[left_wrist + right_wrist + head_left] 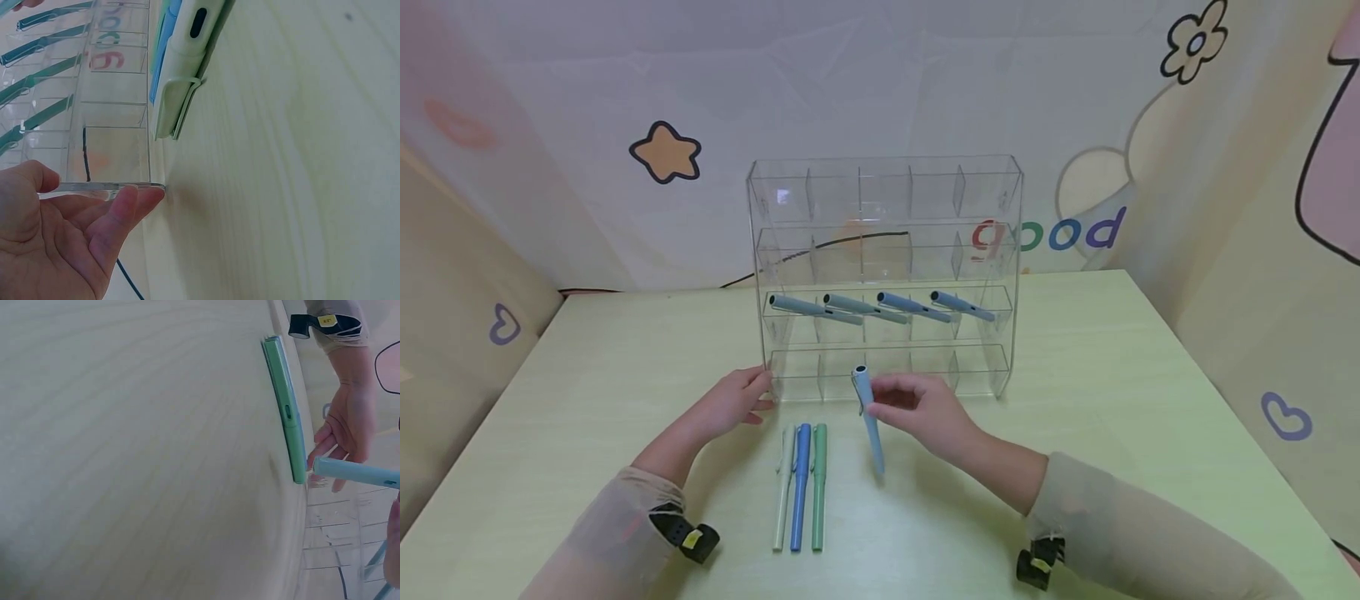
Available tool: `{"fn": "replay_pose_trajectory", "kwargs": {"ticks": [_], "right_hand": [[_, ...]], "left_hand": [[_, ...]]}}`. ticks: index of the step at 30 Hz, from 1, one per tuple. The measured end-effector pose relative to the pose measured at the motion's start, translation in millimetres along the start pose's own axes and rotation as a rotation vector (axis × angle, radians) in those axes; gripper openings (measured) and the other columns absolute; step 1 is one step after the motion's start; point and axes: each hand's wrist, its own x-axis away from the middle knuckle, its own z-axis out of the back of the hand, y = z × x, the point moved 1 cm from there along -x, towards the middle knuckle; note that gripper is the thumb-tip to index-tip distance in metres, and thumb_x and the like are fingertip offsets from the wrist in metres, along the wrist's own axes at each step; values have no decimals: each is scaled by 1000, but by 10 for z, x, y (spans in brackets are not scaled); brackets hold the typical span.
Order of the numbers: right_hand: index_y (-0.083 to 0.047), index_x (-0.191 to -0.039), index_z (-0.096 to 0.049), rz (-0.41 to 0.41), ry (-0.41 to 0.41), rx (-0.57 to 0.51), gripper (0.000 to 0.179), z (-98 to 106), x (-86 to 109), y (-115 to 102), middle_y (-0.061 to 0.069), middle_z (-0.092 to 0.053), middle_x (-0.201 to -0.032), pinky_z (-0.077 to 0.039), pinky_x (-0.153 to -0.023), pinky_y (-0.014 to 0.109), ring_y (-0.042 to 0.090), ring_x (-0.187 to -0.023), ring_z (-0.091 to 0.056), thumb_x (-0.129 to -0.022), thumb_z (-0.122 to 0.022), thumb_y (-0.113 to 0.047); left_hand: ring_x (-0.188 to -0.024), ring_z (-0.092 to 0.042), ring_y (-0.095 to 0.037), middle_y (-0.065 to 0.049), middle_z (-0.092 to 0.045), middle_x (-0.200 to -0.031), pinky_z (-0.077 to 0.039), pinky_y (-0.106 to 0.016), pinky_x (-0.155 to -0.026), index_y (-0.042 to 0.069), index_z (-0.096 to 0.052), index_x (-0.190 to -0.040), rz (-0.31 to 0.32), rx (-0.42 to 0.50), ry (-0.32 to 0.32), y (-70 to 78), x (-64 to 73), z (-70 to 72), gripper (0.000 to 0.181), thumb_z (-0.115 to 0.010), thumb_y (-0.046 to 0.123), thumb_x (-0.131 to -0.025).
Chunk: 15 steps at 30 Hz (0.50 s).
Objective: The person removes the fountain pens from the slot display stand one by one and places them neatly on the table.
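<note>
A light-blue pen (872,429) is pinched between the thumb and fingers of my right hand (928,414), held at a slant with its cap end up, in front of the clear acrylic rack (1017,250). My left hand (737,406) grips the rack's left side panel (103,186) near its bottom, thumb on one face and fingers on the other. Several bluish pens (913,306) lie slanted across the rack's third tier from the top. On the table between my hands lie a pale green pen (783,492), a blue pen (801,487) and a green pen (819,487), side by side.
The rack has several tiers split by thin dividers and stands toward the back of the pale wood table (1135,417). Behind it hangs a printed cloth backdrop (880,75) with a star, a flower and lettering. Small black cameras (698,543) sit on both sleeves.
</note>
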Motion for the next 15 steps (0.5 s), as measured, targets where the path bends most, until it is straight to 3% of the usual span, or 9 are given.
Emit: {"fn": "replay_pose_trajectory", "kwargs": {"ticks": [6, 15], "right_hand": [[2, -109, -65, -129, -37, -16, 29, -38, 17, 109, 10, -68, -101, -53, -82, 30, 18, -91, -65, -84, -69, -11], [5, -106, -65, -259, -80, 5, 27, -87, 10, 290, 7, -66, -93, -54, -76, 30, 16, -83, -62, -84, -69, -9]], "left_hand": [[-117, -48, -43, -33, -29, -141, -52, -43, -82, -14, -30, -137, 0, -3, 4, -3, -6, 5, 51, -26, 24, -103], [-117, -48, -42, -33, -29, -141, -52, -43, -82, -14, -27, -138, 0, -2, 4, -16, -10, -1, 52, -26, 24, -103]]}}
